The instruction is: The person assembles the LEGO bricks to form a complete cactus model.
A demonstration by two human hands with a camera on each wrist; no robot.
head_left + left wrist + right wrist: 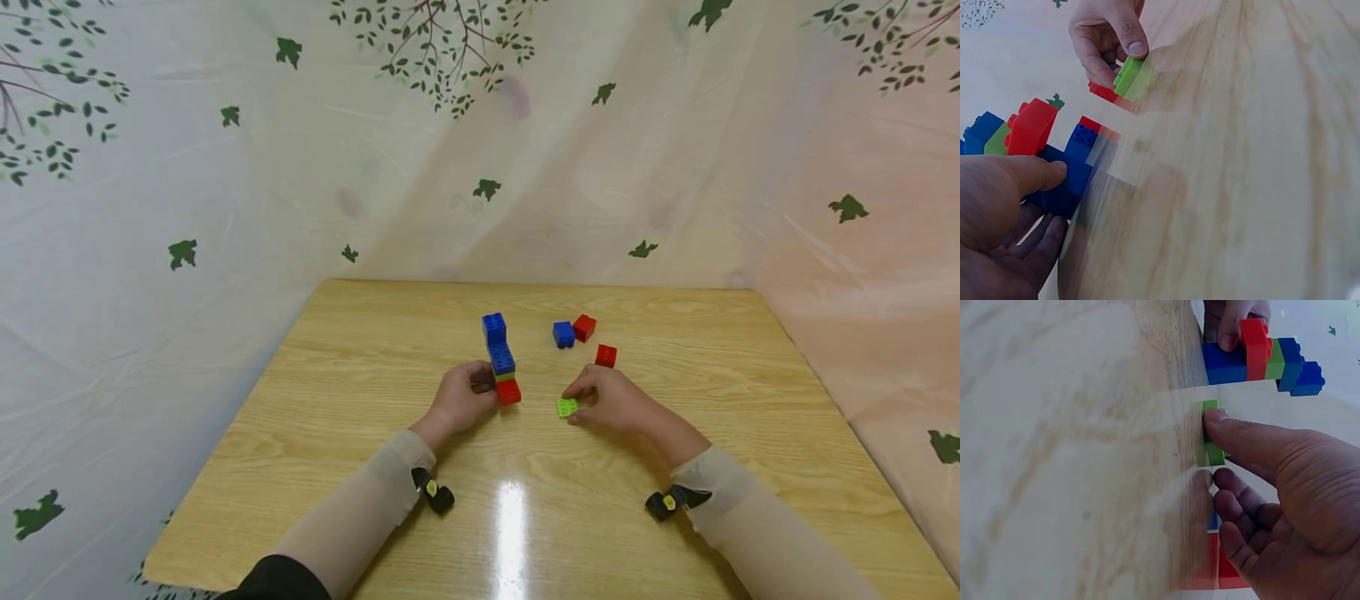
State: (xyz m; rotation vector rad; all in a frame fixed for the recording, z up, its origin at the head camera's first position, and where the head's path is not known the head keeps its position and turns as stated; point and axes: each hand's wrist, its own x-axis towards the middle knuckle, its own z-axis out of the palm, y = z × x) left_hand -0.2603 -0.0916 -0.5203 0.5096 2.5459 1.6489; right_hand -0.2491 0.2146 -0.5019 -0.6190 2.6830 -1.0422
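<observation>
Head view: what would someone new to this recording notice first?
Most likely the stepped tower of blue, green and red bricks on the wooden table, its base gripped by the left hand. Next, the bright green brick to the tower's right, pinched by the right hand. Beyond that hand sit two loose red bricks and a loose blue brick.

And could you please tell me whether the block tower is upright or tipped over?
Upright: the block tower rises from its blue bottom block on the table, its studs facing up in the head view.
</observation>
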